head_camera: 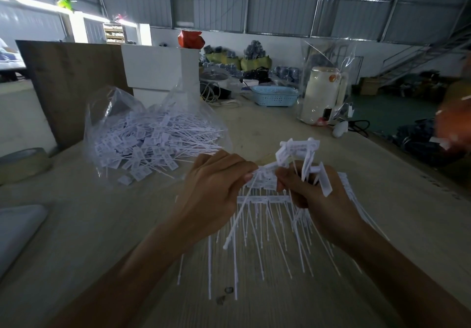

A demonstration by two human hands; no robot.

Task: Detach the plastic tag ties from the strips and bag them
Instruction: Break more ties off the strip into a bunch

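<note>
A strip of white plastic tag ties [265, 200] hangs above the table between my two hands, its thin tails pointing down toward me. My left hand [216, 190] pinches a tie head at the strip's left end. My right hand [313, 200] grips the strip and a bundle of loose white ties [298, 154] that sticks up past its fingers. A clear plastic bag [153, 136] lies open on the table at the left, holding a heap of detached ties. More strips [349, 187] lie under my right hand.
A roll of tape [23, 162] sits at the table's left edge. A white box [160, 70], a blue basket [274, 95] and a bagged white kettle [323, 95] stand at the far side. Another person's hand [453, 123] is blurred at the right edge.
</note>
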